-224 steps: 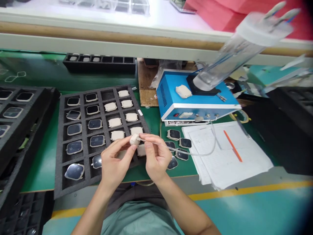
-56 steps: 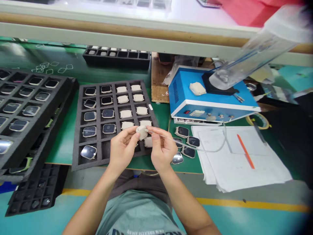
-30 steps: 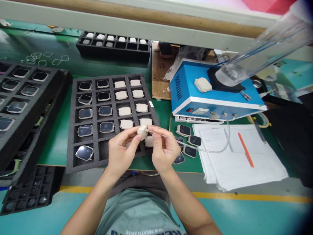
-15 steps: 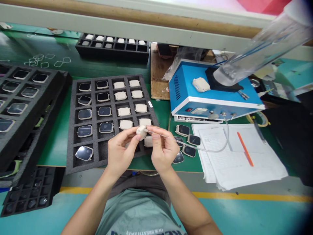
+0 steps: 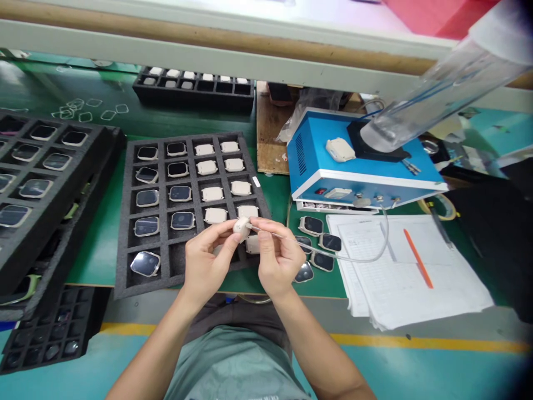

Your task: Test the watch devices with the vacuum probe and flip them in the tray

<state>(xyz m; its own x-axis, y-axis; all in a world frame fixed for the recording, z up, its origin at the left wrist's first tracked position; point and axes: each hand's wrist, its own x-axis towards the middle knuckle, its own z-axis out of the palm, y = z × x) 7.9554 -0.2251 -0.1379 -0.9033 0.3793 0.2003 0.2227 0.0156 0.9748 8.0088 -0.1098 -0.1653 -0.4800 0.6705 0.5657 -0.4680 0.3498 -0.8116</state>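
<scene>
Between finger and thumb, my left hand [image 5: 208, 256] pinches a cream watch case [image 5: 241, 226] tilted on its side. My right hand [image 5: 280, 255] grips the end of a thin clear tube [image 5: 333, 256], its tip against or very close to the side of the case; actual contact is too small to tell. Both hands are over the lower right of a grey foam tray [image 5: 125, 266], whose compartments hold dark-screened watches [image 5: 147, 226] on the left and cream watch cases [image 5: 212, 193] on the right.
The tube runs to a blue machine box [image 5: 333, 166] bearing a clear cylinder [image 5: 420, 94] and another cream case [image 5: 340, 149]. Several loose watches [image 5: 311, 225] lie beside papers [image 5: 408, 266] with an orange pen [image 5: 417, 258]. Stacked foam trays [image 5: 83, 172] stand left; a shelf edge [image 5: 208, 47] crosses above.
The whole view has shifted slightly, so the bench appears a little lower. Both hands keep their grips on the watch case and the tube, with hardly any movement.
</scene>
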